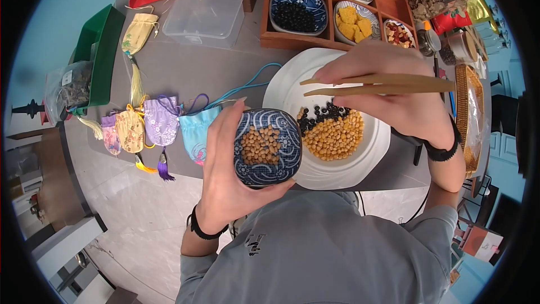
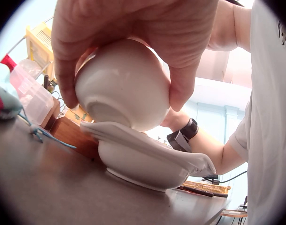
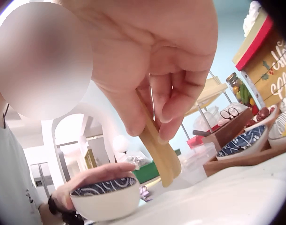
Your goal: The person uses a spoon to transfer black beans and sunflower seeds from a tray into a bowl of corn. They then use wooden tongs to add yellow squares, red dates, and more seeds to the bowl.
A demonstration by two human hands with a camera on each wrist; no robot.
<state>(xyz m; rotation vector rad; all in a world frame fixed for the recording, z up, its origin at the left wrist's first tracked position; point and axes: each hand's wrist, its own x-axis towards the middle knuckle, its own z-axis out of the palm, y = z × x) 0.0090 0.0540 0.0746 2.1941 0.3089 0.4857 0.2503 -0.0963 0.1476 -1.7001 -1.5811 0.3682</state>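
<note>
The left hand (image 1: 228,160) grips a small blue-patterned bowl (image 1: 270,177) of light brown beans (image 1: 261,145), tilted at the left rim of a white plate (image 1: 281,81). In the left wrist view, the bowl's white underside (image 2: 119,79) shows between thumb and fingers, close above the plate (image 2: 138,157). Wooden tongs (image 1: 382,84) are pinched in the right hand (image 1: 394,84) over the plate, their tips slightly apart with nothing visible between them. Yellow corn kernels (image 1: 334,138) and black beans (image 1: 322,114) lie on the plate. The right wrist view shows the tongs (image 3: 161,157) pointing down.
Behind the plate stands a wooden divided tray (image 1: 281,39) with several small bowls. A clear plastic box (image 1: 205,19) is at the back, small drawstring pouches (image 1: 160,118) lie left, and a green box (image 1: 101,56) stands farther left. Jars and a wicker basket (image 1: 468,118) are at the right.
</note>
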